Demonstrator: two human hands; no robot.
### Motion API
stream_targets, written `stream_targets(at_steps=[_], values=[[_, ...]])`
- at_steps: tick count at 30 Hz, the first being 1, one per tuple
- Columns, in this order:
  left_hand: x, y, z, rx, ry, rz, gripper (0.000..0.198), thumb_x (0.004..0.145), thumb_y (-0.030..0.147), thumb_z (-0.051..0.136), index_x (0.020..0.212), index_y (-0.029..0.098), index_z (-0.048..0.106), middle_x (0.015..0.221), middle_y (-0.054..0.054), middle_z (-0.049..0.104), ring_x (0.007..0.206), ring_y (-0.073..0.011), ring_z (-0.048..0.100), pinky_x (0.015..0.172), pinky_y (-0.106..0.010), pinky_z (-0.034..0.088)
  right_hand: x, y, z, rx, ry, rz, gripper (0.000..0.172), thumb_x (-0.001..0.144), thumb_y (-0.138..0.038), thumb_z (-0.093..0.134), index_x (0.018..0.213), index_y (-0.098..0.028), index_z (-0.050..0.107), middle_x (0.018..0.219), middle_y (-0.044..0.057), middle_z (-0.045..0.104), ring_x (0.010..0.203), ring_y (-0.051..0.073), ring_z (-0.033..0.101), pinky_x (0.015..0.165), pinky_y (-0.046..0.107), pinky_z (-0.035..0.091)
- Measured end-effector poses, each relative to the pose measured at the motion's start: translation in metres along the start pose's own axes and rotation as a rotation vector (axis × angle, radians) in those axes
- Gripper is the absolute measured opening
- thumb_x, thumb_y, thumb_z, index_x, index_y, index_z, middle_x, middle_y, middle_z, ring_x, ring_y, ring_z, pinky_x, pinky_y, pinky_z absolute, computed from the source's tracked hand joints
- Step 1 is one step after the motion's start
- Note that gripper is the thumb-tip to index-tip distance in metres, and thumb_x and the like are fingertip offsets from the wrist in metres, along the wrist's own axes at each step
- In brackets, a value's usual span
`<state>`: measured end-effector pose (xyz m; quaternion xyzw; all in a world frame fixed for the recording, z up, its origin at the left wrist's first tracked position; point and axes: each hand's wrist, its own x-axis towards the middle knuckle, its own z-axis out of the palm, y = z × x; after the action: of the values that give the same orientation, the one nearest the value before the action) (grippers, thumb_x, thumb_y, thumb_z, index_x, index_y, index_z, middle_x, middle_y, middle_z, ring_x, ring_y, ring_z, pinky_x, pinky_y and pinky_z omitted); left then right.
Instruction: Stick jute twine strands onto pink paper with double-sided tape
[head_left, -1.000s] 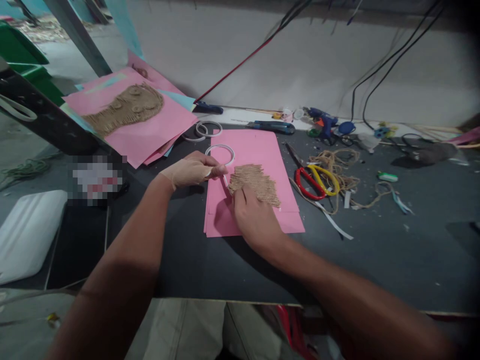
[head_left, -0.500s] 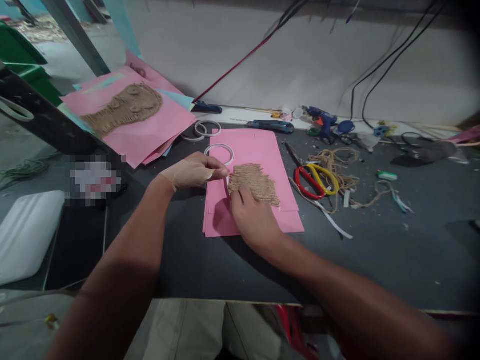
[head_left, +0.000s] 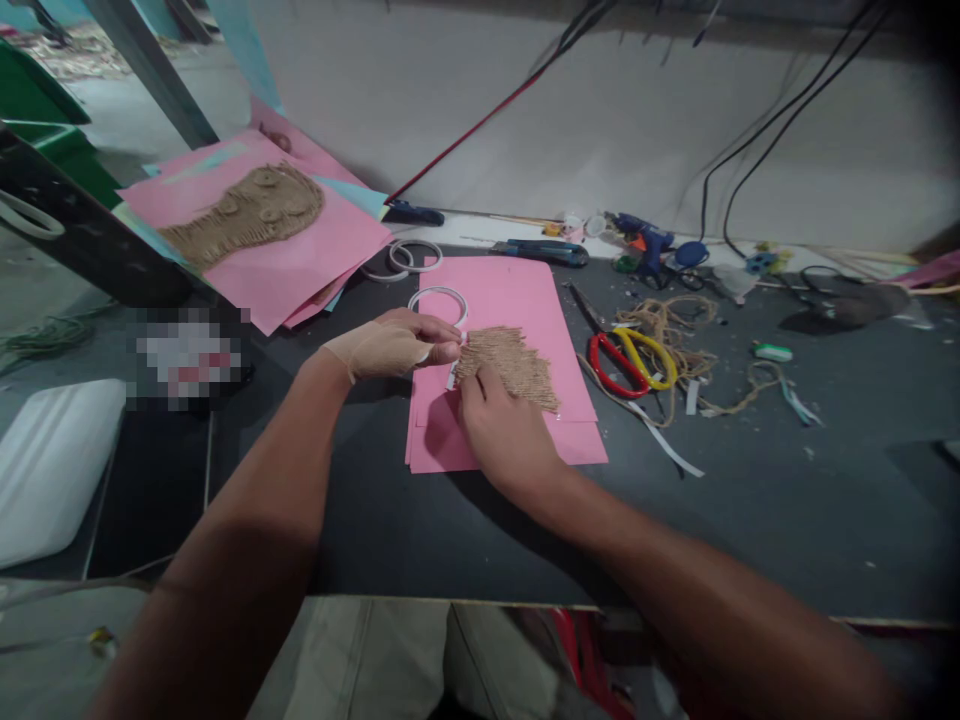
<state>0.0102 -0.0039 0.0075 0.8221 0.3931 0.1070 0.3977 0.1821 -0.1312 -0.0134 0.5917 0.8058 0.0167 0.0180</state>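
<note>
A pink sheet of paper [head_left: 517, 290] lies on the dark table [head_left: 750, 500] with a patch of glued jute twine rows [head_left: 517, 362] on it. My left hand [head_left: 394, 345] is closed in a pinch on a thin white strip [head_left: 452, 375] at the patch's left edge. My right hand [head_left: 506, 430] rests on the paper just below the patch, fingertips pressing its lower left edge. A white tape ring [head_left: 438, 297] lies on the paper just behind my left hand.
Red and yellow scissors [head_left: 630, 362] and loose twine [head_left: 667, 325] lie right of the paper. A blue glue gun [head_left: 645, 240], a utility knife [head_left: 544, 252] and cables sit at the back. More pink sheets with a jute figure [head_left: 247, 215] lie at the left.
My left hand has slid slightly right toward the jute patch, still pinching the white strip. My right hand has stayed at the patch's lower edge.
</note>
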Motion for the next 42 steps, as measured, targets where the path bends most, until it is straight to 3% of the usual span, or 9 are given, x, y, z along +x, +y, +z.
stream_targets(at_steps=[4,8,12,18,24,29,32,36,42], values=[[-0.001,-0.005,-0.001,-0.034,0.003,0.014,0.048,0.086,0.056,0.064,0.112,0.018,0.079,0.12,-0.01,0.076,0.114,-0.0271,0.067,0.099,-0.036,0.049,0.003,0.004,0.006,0.101,0.047,0.049,0.035,0.108,-0.022,0.035,0.127,-0.013,0.063,0.121,0.016,0.063,0.087,0.024,0.07,0.063,0.034,0.052],[-0.002,-0.009,-0.001,-0.086,0.04,0.021,0.055,0.087,0.065,0.063,0.104,0.015,0.08,0.099,-0.01,0.076,0.09,-0.0222,0.066,0.079,-0.032,0.051,0.005,0.007,0.004,0.218,0.054,0.09,0.036,0.108,-0.039,0.046,0.127,-0.015,0.065,0.123,0.014,0.064,0.09,0.023,0.068,0.066,0.034,0.05],[-0.002,-0.015,-0.002,-0.228,0.092,0.073,0.075,0.082,0.08,0.062,0.103,0.011,0.079,0.084,-0.011,0.072,0.075,-0.0187,0.062,0.07,-0.03,0.05,0.005,0.009,0.001,0.349,0.124,0.102,0.031,0.105,-0.038,0.053,0.12,-0.015,0.067,0.123,0.013,0.066,0.093,0.023,0.067,0.067,0.032,0.047],[-0.004,-0.016,0.001,-0.499,0.224,0.192,0.079,0.08,0.083,0.064,0.104,0.01,0.08,0.088,-0.013,0.073,0.078,-0.0181,0.064,0.072,-0.031,0.051,0.008,0.023,0.014,0.685,0.417,0.037,0.021,0.1,-0.032,0.059,0.112,-0.014,0.064,0.108,0.009,0.071,0.097,0.021,0.065,0.083,0.034,0.05],[0.001,-0.011,0.006,-0.666,0.392,0.103,0.096,0.085,0.094,0.034,0.097,0.01,0.081,0.095,-0.016,0.076,0.088,-0.0229,0.071,0.079,-0.035,0.055,0.015,0.039,0.022,0.786,0.547,0.009,0.02,0.099,-0.018,0.048,0.113,-0.017,0.062,0.118,0.013,0.073,0.098,0.023,0.068,0.083,0.038,0.053],[0.004,-0.01,0.005,-0.837,0.396,0.115,0.094,0.083,0.095,0.038,0.088,0.011,0.081,0.087,-0.014,0.076,0.078,-0.0201,0.07,0.075,-0.033,0.057,0.021,0.049,0.024,0.66,0.537,-0.141,0.026,0.092,-0.014,0.05,0.114,-0.016,0.064,0.118,0.017,0.073,0.114,0.032,0.064,0.099,0.051,0.051],[0.004,-0.01,0.005,-0.88,0.391,0.139,0.091,0.083,0.093,0.043,0.085,0.011,0.081,0.085,-0.012,0.075,0.073,-0.0171,0.069,0.073,-0.03,0.057,0.024,0.054,0.026,0.628,0.488,-0.232,0.044,0.087,-0.011,0.05,0.13,-0.012,0.059,0.126,0.02,0.069,0.126,0.036,0.056,0.107,0.057,0.047],[0.006,-0.013,0.007,-0.862,0.44,0.078,0.095,0.088,0.092,0.031,0.091,0.011,0.08,0.085,-0.014,0.074,0.081,-0.0203,0.072,0.071,-0.031,0.056,0.028,0.055,0.032,0.607,0.429,-0.321,0.065,0.083,-0.011,0.049,0.148,-0.006,0.044,0.133,0.024,0.064,0.135,0.04,0.047,0.111,0.064,0.042],[0.008,-0.016,0.009,-0.872,0.41,0.099,0.087,0.088,0.089,0.04,0.099,0.013,0.081,0.086,-0.012,0.075,0.081,-0.0197,0.072,0.073,-0.031,0.058,0.028,0.054,0.031,0.616,0.344,-0.403,0.067,0.089,-0.013,0.047,0.154,-0.005,0.037,0.128,0.019,0.068,0.141,0.037,0.044,0.118,0.062,0.037]])
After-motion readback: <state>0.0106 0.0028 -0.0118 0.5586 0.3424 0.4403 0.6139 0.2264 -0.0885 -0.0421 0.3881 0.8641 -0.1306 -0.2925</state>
